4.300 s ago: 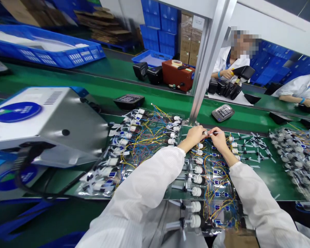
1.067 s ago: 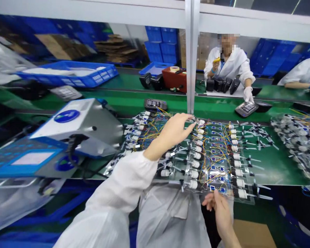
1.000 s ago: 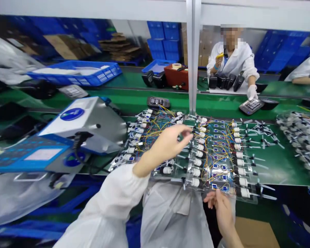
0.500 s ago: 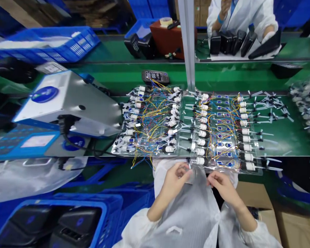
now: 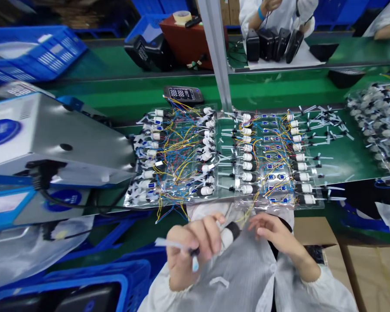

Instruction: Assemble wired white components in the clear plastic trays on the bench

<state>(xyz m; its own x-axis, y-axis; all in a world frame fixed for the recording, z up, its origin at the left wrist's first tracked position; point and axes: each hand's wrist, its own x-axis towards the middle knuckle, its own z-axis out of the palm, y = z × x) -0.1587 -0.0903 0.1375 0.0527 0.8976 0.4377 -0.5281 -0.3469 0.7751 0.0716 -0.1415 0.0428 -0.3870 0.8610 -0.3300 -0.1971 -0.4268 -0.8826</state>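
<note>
My left hand (image 5: 191, 247) is closed round a small white pump part with a black end (image 5: 229, 232) and clear tubing (image 5: 173, 244), held over my lap below the bench edge. My right hand (image 5: 273, 232) hovers just right of it, fingers curled and slightly apart, nothing visible in them. Above both hands lie two clear plastic trays, a left tray (image 5: 175, 156) and a right tray (image 5: 269, 160), each filled with rows of white pump parts and tangled yellow, blue and red wires. The right tray overhangs the bench edge near my hands.
A silver and blue machine (image 5: 48, 138) stands at the left. A metal post (image 5: 217, 56) rises behind the trays, with a black display unit (image 5: 183, 93) beside it. Loose tube pieces (image 5: 328, 125) and another heap of parts (image 5: 377, 125) lie right. A co-worker sits across the belt.
My left hand drew back from the far side of the tray down to my lap and now holds a pump part. My right hand came beside it. The view tilted downward.
</note>
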